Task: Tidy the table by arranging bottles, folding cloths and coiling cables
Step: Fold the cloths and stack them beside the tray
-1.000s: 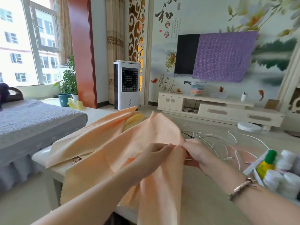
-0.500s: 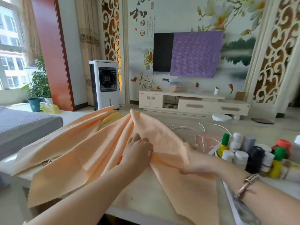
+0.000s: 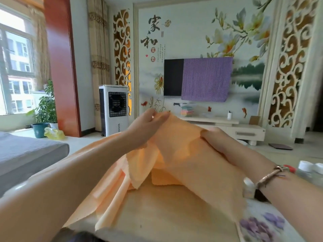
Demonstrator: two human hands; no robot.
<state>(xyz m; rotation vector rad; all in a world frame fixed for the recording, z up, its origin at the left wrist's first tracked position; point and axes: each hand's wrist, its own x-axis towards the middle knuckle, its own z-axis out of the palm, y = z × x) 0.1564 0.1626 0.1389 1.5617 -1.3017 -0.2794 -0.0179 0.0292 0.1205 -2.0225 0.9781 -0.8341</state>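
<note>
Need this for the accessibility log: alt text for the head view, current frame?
Two bare hands lift a peach cloth above a pale table: the left hand pinches its top edge, the right hand grips a fold. White-capped bottles stand at the right edge; a partly covered TV hangs beyond.

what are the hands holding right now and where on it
Both hold the peach cloth, lifted off the table. The left hand pinches its top edge at the raised peak; the right hand grips the same edge further right.
</note>
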